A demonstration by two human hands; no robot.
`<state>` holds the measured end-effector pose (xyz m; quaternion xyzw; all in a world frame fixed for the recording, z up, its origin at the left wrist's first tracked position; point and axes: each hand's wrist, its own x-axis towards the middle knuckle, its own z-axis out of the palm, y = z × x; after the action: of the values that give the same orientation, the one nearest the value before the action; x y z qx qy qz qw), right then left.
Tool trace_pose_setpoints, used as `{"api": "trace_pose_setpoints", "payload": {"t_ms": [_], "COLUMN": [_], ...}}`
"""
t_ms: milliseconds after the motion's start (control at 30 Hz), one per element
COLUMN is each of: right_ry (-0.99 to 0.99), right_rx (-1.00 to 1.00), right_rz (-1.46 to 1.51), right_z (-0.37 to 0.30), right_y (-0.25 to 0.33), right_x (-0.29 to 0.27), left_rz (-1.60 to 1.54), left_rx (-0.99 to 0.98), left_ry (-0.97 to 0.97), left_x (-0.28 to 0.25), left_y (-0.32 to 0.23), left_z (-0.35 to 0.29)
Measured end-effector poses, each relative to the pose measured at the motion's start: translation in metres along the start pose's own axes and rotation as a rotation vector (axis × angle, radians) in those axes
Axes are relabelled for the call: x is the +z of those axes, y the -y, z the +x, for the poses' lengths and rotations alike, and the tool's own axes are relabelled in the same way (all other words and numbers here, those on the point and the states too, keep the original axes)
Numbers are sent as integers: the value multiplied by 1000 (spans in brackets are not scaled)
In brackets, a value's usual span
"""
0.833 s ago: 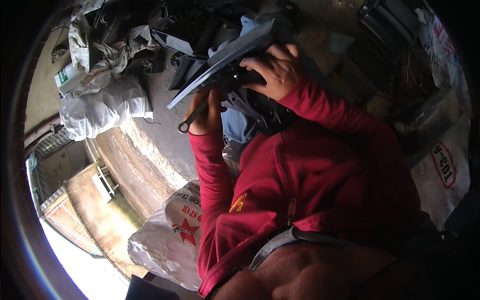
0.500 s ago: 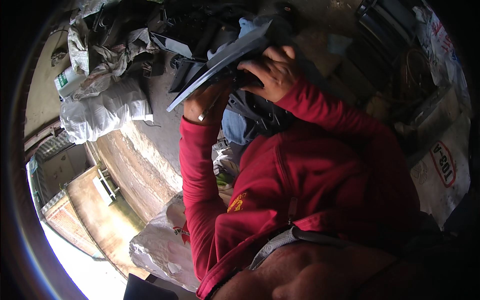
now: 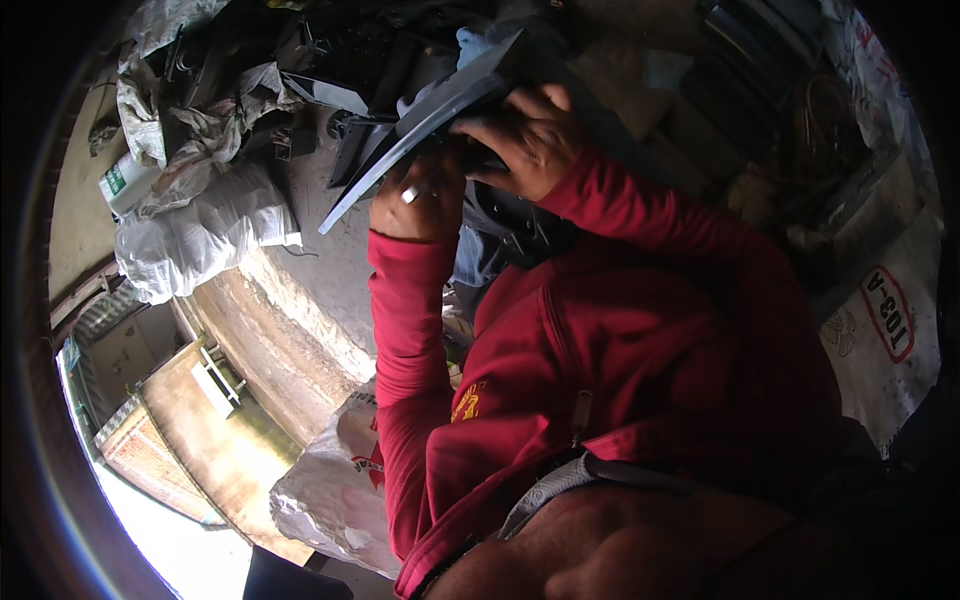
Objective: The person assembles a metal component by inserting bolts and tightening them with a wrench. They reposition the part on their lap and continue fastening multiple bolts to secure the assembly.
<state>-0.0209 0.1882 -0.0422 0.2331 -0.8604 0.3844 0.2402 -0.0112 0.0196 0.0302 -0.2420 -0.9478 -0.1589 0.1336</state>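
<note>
The left hand (image 3: 412, 212) is curled around a metal tool (image 3: 420, 190), only its bright end showing; its fingertips are hidden beneath a tilted grey panel (image 3: 437, 112) on the far side of the red jacket (image 3: 640, 330). The right hand (image 3: 530, 148), fingers half bent, touches the panel's right side; how firmly it grips, I cannot tell.

Two hands (image 3: 416, 205) (image 3: 527, 145), one grey panel (image 3: 440, 110), one metal tool (image 3: 411, 194)
</note>
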Motion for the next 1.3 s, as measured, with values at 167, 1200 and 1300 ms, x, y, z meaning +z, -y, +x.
{"api": "trace_pose_setpoints", "payload": {"t_ms": [167, 1200, 1300], "right_ry": [-44, -55, -60], "right_rx": [-7, -31, -65], "right_rz": [-40, -13, -35], "right_z": [-2, 2, 2], "right_y": [-1, -3, 2], "right_x": [5, 1, 0], "left_rz": [-998, -1037, -659], "left_rx": [-715, -714, -530], "left_ry": [-129, -320, -218], "left_x": [13, 9, 8], "left_y": [7, 1, 1], "left_z": [-46, -48, -39]}}
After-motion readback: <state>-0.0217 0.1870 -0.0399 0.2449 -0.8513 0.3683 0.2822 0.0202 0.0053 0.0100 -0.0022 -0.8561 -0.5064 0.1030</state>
